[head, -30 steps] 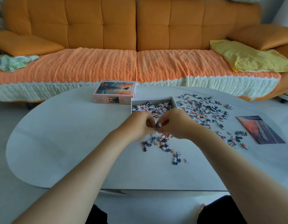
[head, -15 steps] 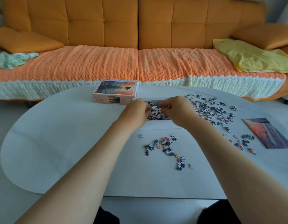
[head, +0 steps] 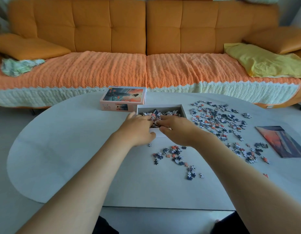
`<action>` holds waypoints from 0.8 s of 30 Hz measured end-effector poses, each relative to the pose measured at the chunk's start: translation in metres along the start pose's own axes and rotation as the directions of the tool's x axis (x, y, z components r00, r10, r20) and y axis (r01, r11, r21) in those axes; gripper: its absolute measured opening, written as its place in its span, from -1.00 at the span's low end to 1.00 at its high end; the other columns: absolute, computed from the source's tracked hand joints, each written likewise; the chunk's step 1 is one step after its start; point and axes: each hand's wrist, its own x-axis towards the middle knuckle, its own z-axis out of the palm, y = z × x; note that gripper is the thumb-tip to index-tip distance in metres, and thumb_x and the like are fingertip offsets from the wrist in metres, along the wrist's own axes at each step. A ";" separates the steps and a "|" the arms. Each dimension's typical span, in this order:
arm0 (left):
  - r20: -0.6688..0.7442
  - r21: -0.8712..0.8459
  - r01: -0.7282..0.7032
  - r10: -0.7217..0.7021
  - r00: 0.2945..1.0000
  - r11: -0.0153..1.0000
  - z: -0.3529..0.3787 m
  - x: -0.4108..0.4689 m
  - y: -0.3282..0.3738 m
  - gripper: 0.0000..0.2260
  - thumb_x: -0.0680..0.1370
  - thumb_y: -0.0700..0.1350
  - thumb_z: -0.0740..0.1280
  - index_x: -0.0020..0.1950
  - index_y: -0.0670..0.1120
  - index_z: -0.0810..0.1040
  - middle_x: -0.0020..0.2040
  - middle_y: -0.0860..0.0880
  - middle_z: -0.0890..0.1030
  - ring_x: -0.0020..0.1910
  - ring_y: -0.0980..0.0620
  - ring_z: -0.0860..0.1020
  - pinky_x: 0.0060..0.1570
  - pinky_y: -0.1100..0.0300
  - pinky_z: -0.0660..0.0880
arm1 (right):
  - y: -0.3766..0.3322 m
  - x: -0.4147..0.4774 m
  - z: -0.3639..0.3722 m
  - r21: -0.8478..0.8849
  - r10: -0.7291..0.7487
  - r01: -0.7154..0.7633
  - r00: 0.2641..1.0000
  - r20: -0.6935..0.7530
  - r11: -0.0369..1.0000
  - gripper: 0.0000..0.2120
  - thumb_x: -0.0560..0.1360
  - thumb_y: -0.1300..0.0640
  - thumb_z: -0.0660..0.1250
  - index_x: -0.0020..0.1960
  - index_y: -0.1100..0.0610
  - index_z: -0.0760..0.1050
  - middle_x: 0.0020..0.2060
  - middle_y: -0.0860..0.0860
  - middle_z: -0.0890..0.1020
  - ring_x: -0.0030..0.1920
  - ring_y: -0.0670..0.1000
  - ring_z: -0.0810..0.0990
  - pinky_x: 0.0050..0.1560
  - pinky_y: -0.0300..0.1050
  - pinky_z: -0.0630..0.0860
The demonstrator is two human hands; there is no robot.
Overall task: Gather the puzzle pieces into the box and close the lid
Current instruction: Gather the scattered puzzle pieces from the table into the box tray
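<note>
Both hands are at the near wall of the box (head: pixel 183 109). The left hand (head: pixel 138 130) and right hand (head: pixel 178 130) lie side by side with fingers stretched loosely over the pieces (head: pixel 156 114) heaped inside. They are spread apart and clamped on nothing that I can see. Most of the puzzle is on the counter (head: pixel 70 149). A wide scatter (head: pixel 217 119) lies just right of the right hand, a small cluster (head: pixel 175 154) sits just behind both wrists, and more trails back along the right forearm. The lid (head: pixel 123 97) sits picture side up, just beyond the left hand and touching the box's far left corner.

I'd worry about the forearms. Pulling back low could drag the cluster behind the wrists toward the counter's edge. One stray (head: pixel 265 175) beside the right forearm is already close to going over. Pressing on the near wall might tip the shallow box or shove it into the lid. Fingers raking the heap could flick pieces back out.

A picture sheet (head: pixel 281 141) lies far right of the right hand. The lid's side carries small print, too fine to read, and I can make out no brand.
</note>
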 end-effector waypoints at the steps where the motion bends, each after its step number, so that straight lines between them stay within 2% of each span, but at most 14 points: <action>1: -0.006 0.003 0.008 -0.008 1.000 1.000 -0.001 -0.001 0.002 -0.54 0.56 0.10 0.13 0.42 -0.02 0.41 0.51 0.00 0.28 0.42 -0.07 0.30 0.48 -0.05 0.00 | 0.000 0.001 0.001 -0.031 0.000 -0.001 0.999 -0.044 1.000 -0.63 0.64 -0.05 0.08 0.38 -0.03 0.44 0.44 -0.03 0.37 0.44 0.02 0.30 0.43 0.02 0.24; 3: -0.030 -0.055 -0.007 0.005 1.000 0.998 -0.003 -0.002 0.006 -0.52 0.56 0.13 0.17 0.47 0.04 0.35 0.52 0.03 0.26 0.46 -0.03 0.27 0.51 -0.07 -0.09 | 0.000 0.002 0.003 -0.048 0.028 -0.035 0.989 -0.143 0.998 -0.65 0.60 -0.08 0.12 0.26 -0.03 0.55 0.27 -0.04 0.52 0.28 0.02 0.46 0.26 0.02 0.43; 6: 0.012 -0.123 -0.021 0.022 1.000 0.992 -0.005 -0.002 0.006 -0.61 0.54 0.18 0.11 0.33 0.14 0.44 0.31 0.12 0.52 0.37 0.06 0.39 0.51 -0.06 -0.21 | 0.000 0.001 0.004 -0.044 0.044 -0.051 0.988 -0.148 0.998 -0.68 0.55 -0.13 0.13 0.16 -0.10 0.57 0.03 -0.08 0.61 0.01 0.00 0.57 -0.04 -0.06 0.55; 7: 0.045 -0.098 -0.013 0.017 0.999 0.995 -0.006 -0.002 0.005 -0.60 0.53 0.19 0.10 0.32 0.15 0.44 0.29 0.13 0.52 0.37 0.07 0.38 0.51 -0.08 -0.24 | -0.001 0.001 0.005 -0.060 0.048 -0.054 0.994 -0.102 0.997 -0.67 0.55 -0.15 0.13 0.21 -0.12 0.53 0.04 -0.08 0.63 -0.01 0.00 0.57 -0.03 -0.07 0.54; 8: 0.069 -0.065 -0.010 0.014 0.998 0.998 -0.007 -0.002 0.003 -0.58 0.53 0.20 0.11 0.36 0.14 0.43 0.35 0.13 0.48 0.41 0.07 0.35 0.50 -0.09 -0.24 | -0.002 0.001 0.006 -0.078 0.056 -0.059 0.997 -0.049 0.995 -0.62 0.56 -0.18 0.12 0.31 -0.14 0.47 0.13 -0.08 0.62 0.07 0.01 0.57 0.08 -0.05 0.52; 9: 0.077 -0.039 -0.011 0.014 0.997 0.999 -0.007 -0.002 0.001 -0.54 0.54 0.20 0.13 0.41 0.12 0.40 0.44 0.12 0.40 0.45 0.06 0.29 0.50 -0.08 -0.20 | -0.002 0.002 0.008 -0.104 0.059 -0.060 0.998 -0.011 0.993 -0.55 0.56 -0.21 0.11 0.41 -0.14 0.37 0.29 -0.09 0.53 0.23 0.02 0.51 0.25 -0.01 0.43; 11: 0.045 -0.039 -0.020 0.022 0.999 0.999 -0.008 -0.003 -0.001 -0.51 0.56 0.15 0.18 0.49 0.09 0.32 0.55 0.09 0.22 0.49 0.03 0.23 0.48 -0.01 -0.04 | -0.001 0.006 0.011 -0.174 0.055 -0.054 0.998 0.004 0.983 -0.46 0.57 -0.24 0.08 0.51 -0.10 0.23 0.48 -0.11 0.30 0.48 0.01 0.25 0.47 0.04 0.17; 14: -0.040 -0.071 -0.039 0.036 0.999 0.997 -0.007 -0.004 0.000 -0.49 0.56 0.11 0.20 0.52 0.08 0.28 0.58 0.10 0.13 0.49 0.04 0.24 0.43 0.05 0.07 | 0.002 0.009 0.014 -0.181 0.027 -0.038 0.998 -0.065 0.983 -0.42 0.57 -0.21 0.11 0.53 -0.04 0.19 0.52 -0.09 0.23 0.53 -0.01 0.15 0.51 0.03 0.08; 16: -0.021 -0.027 -0.048 0.047 0.999 0.998 -0.003 -0.003 -0.002 -0.50 0.58 0.12 0.17 0.52 0.07 0.28 0.57 0.10 0.15 0.50 0.06 0.21 0.45 0.06 0.03 | 0.002 0.008 0.013 -0.157 -0.003 -0.008 0.998 -0.068 0.988 -0.46 0.57 -0.18 0.13 0.52 -0.08 0.22 0.50 -0.13 0.27 0.50 -0.03 0.22 0.45 -0.01 0.19; 18: 0.014 -0.034 -0.058 0.058 0.998 0.998 0.003 -0.001 -0.007 -0.50 0.60 0.09 0.15 0.55 0.05 0.23 0.58 0.08 0.14 0.54 0.08 0.10 0.49 0.04 -0.06 | 0.001 0.006 0.012 -0.143 0.029 -0.033 0.999 -0.030 0.989 -0.49 0.58 -0.17 0.12 0.51 -0.13 0.21 0.49 -0.19 0.28 0.49 -0.06 0.23 0.40 -0.03 0.27; 22: -0.034 -0.331 -0.095 0.089 0.995 0.939 0.011 -0.001 -0.006 -0.48 0.62 -0.03 0.21 0.57 0.07 0.17 0.59 0.10 0.05 0.56 0.14 -0.04 0.50 0.14 -0.18 | 0.004 -0.001 0.009 -0.181 0.084 -0.083 0.996 -0.002 0.980 -0.48 0.60 -0.16 0.08 0.53 -0.10 0.15 0.51 -0.20 0.21 0.53 -0.08 0.11 0.45 0.02 0.23; 24: -0.101 -0.410 -0.117 0.083 0.991 0.905 0.011 -0.006 -0.001 -0.48 0.61 -0.07 0.24 0.56 0.06 0.21 0.58 0.14 0.05 0.55 0.18 -0.05 0.46 0.21 -0.12 | 0.008 -0.010 0.007 -0.125 0.087 -0.086 0.996 0.002 0.988 -0.49 0.60 -0.13 0.10 0.53 -0.10 0.18 0.51 -0.18 0.21 0.53 -0.07 0.12 0.47 0.01 0.20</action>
